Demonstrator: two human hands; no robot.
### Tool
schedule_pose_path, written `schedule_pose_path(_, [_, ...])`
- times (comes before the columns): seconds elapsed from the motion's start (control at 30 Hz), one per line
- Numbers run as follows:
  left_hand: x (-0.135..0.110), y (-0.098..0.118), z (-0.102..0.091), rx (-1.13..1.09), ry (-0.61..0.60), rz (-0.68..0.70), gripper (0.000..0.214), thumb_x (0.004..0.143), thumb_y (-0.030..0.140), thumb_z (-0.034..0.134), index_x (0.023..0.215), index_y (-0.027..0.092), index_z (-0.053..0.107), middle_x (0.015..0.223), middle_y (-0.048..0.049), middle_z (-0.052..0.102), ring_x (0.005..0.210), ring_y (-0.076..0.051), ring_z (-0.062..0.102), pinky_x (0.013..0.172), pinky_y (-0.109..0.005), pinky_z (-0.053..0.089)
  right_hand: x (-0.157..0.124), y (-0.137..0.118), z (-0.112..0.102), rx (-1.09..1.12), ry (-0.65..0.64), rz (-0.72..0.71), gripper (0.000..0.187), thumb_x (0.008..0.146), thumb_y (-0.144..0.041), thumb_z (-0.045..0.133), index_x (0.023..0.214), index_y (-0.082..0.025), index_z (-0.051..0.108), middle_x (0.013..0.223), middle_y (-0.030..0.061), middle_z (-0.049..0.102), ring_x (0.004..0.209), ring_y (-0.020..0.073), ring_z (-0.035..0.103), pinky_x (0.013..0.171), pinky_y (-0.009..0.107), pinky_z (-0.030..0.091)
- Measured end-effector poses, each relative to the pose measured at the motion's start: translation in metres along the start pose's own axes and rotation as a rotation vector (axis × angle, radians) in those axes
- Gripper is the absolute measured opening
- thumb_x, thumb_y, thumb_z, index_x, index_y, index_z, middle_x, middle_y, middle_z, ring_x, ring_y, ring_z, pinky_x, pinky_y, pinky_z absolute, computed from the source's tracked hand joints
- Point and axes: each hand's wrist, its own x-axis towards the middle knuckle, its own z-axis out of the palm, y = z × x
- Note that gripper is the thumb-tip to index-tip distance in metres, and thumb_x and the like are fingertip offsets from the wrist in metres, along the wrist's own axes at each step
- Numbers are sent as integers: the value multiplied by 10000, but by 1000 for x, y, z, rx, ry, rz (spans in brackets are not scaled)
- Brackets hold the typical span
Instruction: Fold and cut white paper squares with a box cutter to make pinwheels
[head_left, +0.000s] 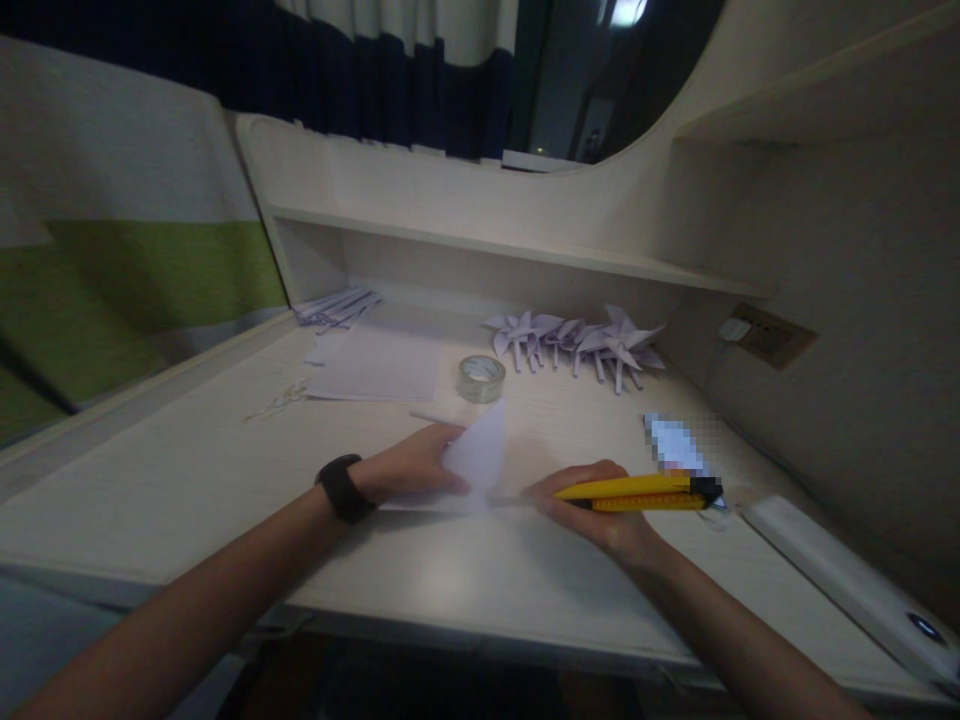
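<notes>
My left hand (pixel 416 463), with a black band on the wrist, is closed on a folded sheet of white paper (pixel 484 450) over the desk. One flap of the paper stands up; its lower part lies flat under the fingers. A yellow utility knife (pixel 637 490) is gripped in my right hand (pixel 585 500), its thin blade (pixel 514 500) pointing left. The blade tip reaches the paper's lower right edge; whether it is inside the fold I cannot tell. Just behind the paper stands a roll of clear tape (pixel 481 382). A thin paper stick shows behind my left fingers.
Several white paper pinwheels (pixel 615 340) lie at the back right. Paper sheets (pixel 375 362), rolled paper sticks (pixel 337 308) and small string-like pieces (pixel 277 400) are at the back left. On the right are a blurred-out phone (pixel 679 447) and a long white device (pixel 840 580).
</notes>
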Motion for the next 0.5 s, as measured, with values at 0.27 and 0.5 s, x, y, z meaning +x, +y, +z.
schedule_pose_path(0.27, [1,0,-2,68,6,21,460,662,240,692,1107,143,624,1005,-79,696,876,-239,624,773,-339,460,0,1,1,-11,3,-8,137,766,-266,694,852,-168,736,822,75,730,726,188,671,661,287,561])
schedule_pose_path(0.5, [-1,-4,1,69,48,18,336,822,401,546,983,130,662,944,-77,699,783,-211,616,677,-302,459,2,-4,3,-2,92,-13,165,751,-313,707,839,-178,742,821,75,733,725,197,677,661,287,569])
